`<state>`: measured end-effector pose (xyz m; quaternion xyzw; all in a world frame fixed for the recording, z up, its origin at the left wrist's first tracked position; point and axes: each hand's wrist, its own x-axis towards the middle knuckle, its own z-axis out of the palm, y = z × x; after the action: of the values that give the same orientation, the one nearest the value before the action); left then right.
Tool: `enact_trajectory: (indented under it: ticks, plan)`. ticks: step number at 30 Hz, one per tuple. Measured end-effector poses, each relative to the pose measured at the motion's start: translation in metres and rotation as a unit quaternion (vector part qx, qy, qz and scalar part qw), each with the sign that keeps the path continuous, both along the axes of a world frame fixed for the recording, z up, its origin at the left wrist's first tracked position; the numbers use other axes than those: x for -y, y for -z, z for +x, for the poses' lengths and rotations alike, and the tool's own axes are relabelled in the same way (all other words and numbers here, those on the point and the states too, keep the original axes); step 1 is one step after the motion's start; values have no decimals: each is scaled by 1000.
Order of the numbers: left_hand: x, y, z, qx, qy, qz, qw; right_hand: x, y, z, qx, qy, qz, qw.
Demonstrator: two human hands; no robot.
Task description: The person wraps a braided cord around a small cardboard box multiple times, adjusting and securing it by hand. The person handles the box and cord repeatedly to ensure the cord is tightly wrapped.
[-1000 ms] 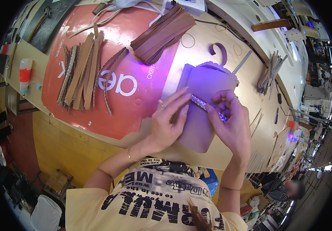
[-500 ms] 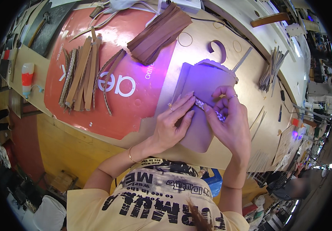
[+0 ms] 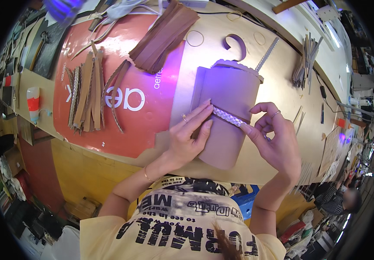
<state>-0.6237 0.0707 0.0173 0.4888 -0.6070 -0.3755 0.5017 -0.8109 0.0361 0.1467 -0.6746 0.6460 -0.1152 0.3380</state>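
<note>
A braided, shiny strap [image 3: 228, 117] lies slantwise across a smooth brown sheet-like piece [image 3: 226, 149] with a rounded near end. A thin dark strip shows along the strap's far side. My left hand [image 3: 190, 136] rests with its fingers stretched out, the fingertips pressing at the strap's left end and the thumb on the brown piece. At the strap's right end, my right hand [image 3: 276, 138] has its thumb on the braid and its other fingers curled. Scalloped brown strips [image 3: 234, 65] lie at the brown piece's far end.
On the left, a red sheet [image 3: 139, 134] bears brown and braided strips [image 3: 89, 95] and a stack of brown strips [image 3: 163, 39]. A bottle [image 3: 33, 104] stands farther left. Thin strips [image 3: 306, 60], a curled strip [image 3: 238, 43] and rubber bands [image 3: 195, 38] lie at the back.
My right hand has moved right and away from my left hand, uncovering more of the braided strap, which now lies along the brown piece. The whole view has shifted slightly.
</note>
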Motion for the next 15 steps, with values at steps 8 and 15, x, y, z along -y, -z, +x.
enact_trajectory:
  ticks: [8, 15]
  plan:
    - [1, 0, -1, 35, 2, -19, 999, -10, 8, -19, 38, 49, 50, 997]
    - [1, -4, -2, 69, 13, -17, 997, -8, 25, -30, 105, 32, 52, 993]
